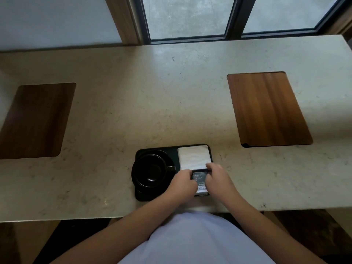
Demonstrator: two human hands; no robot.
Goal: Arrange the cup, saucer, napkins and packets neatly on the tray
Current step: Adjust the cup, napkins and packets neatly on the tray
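Pale stone surface (171,96) carrying a black tray (172,147) near its front edge. On the tray: black cup (149,171) on saucer (167,158) left, white napkins (194,157) right. Left hand (182,184) and right hand (219,179), each grip narrow, pinch the packets (199,178) just below the napkins.

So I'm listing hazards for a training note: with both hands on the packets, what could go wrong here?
The left hand works right beside the cup, whose handle points toward it; a nudge could shift the cup on its saucer.
The right hand lies against the napkins and could skew them.
The tray sits near the table edge, so a pull toward the body might slide it off.
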